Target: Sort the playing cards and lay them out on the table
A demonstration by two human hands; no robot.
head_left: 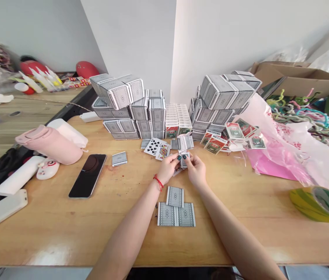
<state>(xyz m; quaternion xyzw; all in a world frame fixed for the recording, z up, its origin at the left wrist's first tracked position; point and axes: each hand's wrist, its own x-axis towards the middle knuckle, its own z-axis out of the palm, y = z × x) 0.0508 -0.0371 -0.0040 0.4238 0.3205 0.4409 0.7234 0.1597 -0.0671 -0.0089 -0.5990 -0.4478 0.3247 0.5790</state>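
Observation:
My left hand (167, 168) and my right hand (196, 169) meet above the middle of the wooden table (123, 217), fingers pinched together on a small deck of playing cards (184, 160). A red string sits on my left wrist. Just beyond the hands lie face-up cards (156, 147) and small grey-backed card stacks (185, 142). Nearer to me, between my forearms, three card packs (176, 209) lie flat. A lone card pack (119, 158) rests to the left.
Stacked grey card boxes (129, 105) and another box pile (222, 101) line the back wall. A black phone (87, 175), pink bottle (50, 144) and white items lie left. Pink plastic bag (272, 155), tape roll (321, 204) and cardboard box (295, 79) stand right.

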